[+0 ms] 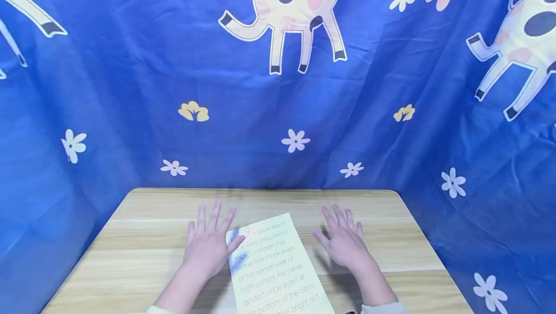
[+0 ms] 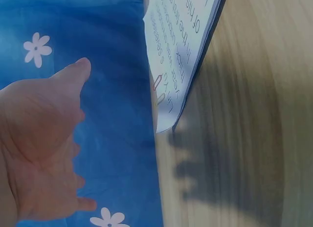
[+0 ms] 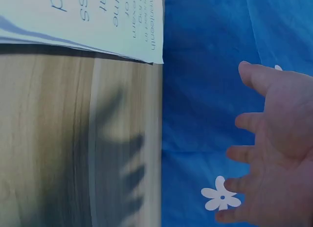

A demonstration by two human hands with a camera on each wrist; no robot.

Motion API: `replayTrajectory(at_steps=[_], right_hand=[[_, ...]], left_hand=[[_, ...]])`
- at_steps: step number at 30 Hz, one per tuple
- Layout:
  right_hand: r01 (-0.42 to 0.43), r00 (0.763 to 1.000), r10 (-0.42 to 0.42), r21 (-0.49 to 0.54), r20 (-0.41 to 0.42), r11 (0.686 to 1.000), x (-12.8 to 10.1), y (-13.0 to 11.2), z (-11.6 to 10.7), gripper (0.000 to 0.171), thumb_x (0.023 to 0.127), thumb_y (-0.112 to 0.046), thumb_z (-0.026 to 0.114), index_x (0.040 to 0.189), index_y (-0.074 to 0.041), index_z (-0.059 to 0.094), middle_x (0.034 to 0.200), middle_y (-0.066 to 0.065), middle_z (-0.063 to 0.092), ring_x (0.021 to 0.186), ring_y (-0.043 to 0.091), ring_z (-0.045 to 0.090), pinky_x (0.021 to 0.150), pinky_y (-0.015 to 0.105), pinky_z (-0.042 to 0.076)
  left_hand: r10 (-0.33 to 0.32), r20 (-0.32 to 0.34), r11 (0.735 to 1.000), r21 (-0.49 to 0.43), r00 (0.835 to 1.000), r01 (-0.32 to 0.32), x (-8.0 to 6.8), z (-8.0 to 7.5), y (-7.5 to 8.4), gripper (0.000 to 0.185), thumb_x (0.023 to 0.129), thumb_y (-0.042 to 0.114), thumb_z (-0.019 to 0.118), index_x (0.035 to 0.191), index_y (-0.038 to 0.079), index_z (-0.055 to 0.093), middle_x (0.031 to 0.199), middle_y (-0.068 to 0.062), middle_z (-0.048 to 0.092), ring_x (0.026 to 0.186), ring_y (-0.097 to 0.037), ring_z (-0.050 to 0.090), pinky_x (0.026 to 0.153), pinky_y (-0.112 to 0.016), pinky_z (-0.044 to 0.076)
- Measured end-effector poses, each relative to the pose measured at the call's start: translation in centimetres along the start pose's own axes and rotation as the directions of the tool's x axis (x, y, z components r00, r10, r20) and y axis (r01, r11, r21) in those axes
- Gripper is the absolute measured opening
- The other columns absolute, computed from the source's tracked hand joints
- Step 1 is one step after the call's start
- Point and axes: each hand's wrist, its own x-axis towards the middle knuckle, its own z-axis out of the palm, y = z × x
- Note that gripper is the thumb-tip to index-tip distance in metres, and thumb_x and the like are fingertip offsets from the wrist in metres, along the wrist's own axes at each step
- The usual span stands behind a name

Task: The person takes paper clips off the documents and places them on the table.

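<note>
A stack of white paper sheets [image 1: 271,266] with large printed text lies slightly turned on the table. Two paper clips show near its top corner, a reddish paper clip [image 2: 157,82] and a yellowish paper clip [image 2: 160,99]. My left hand [image 1: 207,251] is spread with its fingers straight, its thumb overlapping the sheets' left edge in the head view. To the right of the paper, my right hand [image 1: 345,244] is also spread, holding nothing. Both palms hover above the wood, and finger shadows fall on it in the wrist views.
The light wooden table [image 1: 147,237] has rounded far corners. Behind it and along both sides hangs a blue curtain [image 1: 243,150] printed with flowers and spotted animals. A small dark object [image 1: 350,312] peeks in at the bottom edge, beside the right sleeve [image 1: 384,308].
</note>
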Motion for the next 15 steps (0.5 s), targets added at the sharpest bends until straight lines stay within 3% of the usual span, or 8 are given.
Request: replayTrajectory(at_steps=[4, 9, 15], right_hand=[[0.035, 0.999, -0.034, 0.066, -0.013, 0.997, 0.9, 0.3, 0.1, 0.084, 0.106, -0.061, 0.059, 0.173, -0.020, 0.028, 0.182, 0.016, 0.020, 0.167, 0.052, 0.012, 0.128, 0.082, 0.014], [0.066, 0.997, -0.070, 0.234, 0.012, 0.970, 2.2, 0.3, 0.8, 0.085, 0.104, -0.051, 0.068, 0.172, -0.016, 0.029, 0.179, 0.015, 0.028, 0.164, 0.044, 0.031, 0.131, 0.071, 0.030], [0.068, 0.996, -0.083, 0.317, 0.032, 0.946, 3.1, 0.1, 1.6, 0.082, 0.105, -0.050, 0.068, 0.170, -0.016, 0.034, 0.174, 0.015, 0.036, 0.157, 0.044, 0.043, 0.127, 0.070, 0.038]], left_hand=[[0.006, -0.015, 1.000, 0.001, 1.000, -0.006, 0.1, 0.0, 0.0, 0.079, 0.107, 0.064, 0.054, 0.172, 0.025, 0.031, 0.184, -0.015, 0.006, 0.165, -0.059, 0.002, 0.126, -0.084, 0.010], [0.027, -0.054, 0.999, -0.018, 0.998, -0.028, 0.0, 0.1, 0.0, 0.079, 0.106, 0.061, 0.059, 0.170, 0.023, 0.036, 0.182, -0.019, 0.013, 0.164, -0.059, 0.012, 0.127, -0.083, 0.014], [0.032, -0.077, 0.999, -0.011, 0.997, -0.033, -0.5, 0.4, -0.2, 0.078, 0.105, 0.064, 0.058, 0.168, 0.020, 0.041, 0.181, -0.021, 0.020, 0.162, -0.061, 0.019, 0.126, -0.083, 0.021]])
